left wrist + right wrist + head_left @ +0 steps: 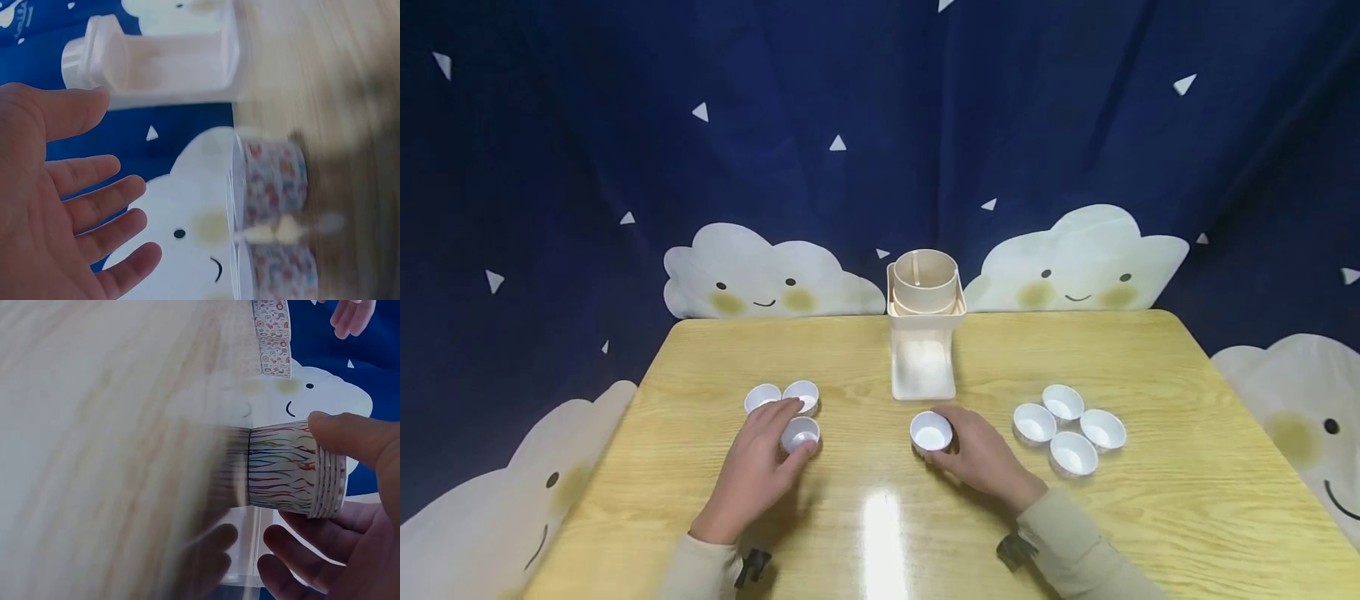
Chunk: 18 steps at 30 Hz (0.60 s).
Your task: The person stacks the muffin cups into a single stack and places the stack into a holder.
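My right hand [977,454] grips a stack of nested paper cups [281,465] with coloured wavy lines. In the right wrist view its thumb lies at the rims and the fingers come round the other side; the cups' base is at the tabletop. My left hand [752,471] hovers with spread fingers by a white-rimmed paper cup [800,435] at the left. Behind that cup stand two more, a left one [763,397] partly covered by the fingers and a right one [802,395]. In the left wrist view, patterned cups [275,181] stand apart from the fingers.
A cream-coloured stand with a round holder [925,283] on top is at the table's back middle. On the right, several white-rimmed cups [1073,455] are grouped close together. A dark blue curtain [865,100] with cloud shapes hangs behind the wooden table [1187,467].
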Motion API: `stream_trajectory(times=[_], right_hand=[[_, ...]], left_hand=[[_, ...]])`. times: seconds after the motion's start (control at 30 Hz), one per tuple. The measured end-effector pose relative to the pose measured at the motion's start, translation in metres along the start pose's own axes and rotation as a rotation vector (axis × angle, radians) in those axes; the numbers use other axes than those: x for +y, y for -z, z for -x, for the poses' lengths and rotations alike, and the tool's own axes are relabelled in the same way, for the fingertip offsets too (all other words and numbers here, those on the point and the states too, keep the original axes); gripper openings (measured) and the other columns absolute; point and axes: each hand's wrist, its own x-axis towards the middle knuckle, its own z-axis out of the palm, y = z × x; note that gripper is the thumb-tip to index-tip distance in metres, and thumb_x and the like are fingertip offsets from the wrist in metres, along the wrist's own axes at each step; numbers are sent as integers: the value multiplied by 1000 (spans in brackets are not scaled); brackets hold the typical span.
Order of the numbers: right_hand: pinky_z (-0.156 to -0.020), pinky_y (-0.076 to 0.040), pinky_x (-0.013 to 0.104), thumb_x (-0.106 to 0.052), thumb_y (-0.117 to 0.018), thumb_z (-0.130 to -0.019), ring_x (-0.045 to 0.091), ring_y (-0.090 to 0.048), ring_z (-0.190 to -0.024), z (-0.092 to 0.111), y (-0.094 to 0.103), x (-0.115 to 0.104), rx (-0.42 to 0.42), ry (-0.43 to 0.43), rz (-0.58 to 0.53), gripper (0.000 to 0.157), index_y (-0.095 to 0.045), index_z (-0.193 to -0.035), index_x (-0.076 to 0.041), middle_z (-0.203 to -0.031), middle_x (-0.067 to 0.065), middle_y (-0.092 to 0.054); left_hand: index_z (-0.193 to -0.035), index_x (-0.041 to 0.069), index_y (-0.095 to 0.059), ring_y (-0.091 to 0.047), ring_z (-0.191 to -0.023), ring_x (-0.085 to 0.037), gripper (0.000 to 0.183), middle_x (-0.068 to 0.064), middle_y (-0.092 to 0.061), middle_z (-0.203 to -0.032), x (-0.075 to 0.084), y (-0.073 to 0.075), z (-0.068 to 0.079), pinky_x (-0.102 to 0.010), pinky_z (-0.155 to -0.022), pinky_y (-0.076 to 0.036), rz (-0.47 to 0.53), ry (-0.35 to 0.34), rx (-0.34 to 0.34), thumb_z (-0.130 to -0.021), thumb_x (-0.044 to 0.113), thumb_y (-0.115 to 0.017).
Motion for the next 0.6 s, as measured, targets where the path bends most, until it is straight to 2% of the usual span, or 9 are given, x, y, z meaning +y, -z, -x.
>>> stream_trajectory(times=[0.17, 0.43, 0.6], right_hand=[[-99, -49, 48, -25, -83, -78, 32, -63, -116, 1, 1, 1, -7, 0, 18, 60, -60, -128, 0, -125, 15, -66], [-92, -51, 44, -24, -85, -75, 26, -65, -106, -3, 2, -1, 4, 9, 19, 53, -64, -121, -5, -115, 9, -69], [-89, -52, 42, -23, -86, -74, 23, -66, -102, -4, 3, 0, 9, 15, 1, 52, -64, -119, -6, -111, 7, -70]], left_hand=[[-124, 0, -64, -58, -120, -35, 49, -14, -66, -126, -15, 8, 8, -49, -103, -44, -28, 10, 14, -80, 15, -80], [-121, -3, -65, -58, -117, -42, 52, -22, -65, -125, -32, 16, 23, -55, -99, -44, -58, 59, 75, -76, 14, -84], [-125, -5, -62, -55, -120, -46, 60, -25, -62, -129, -41, 16, 22, -58, -100, -43, -69, 142, 40, -76, 20, -85]])
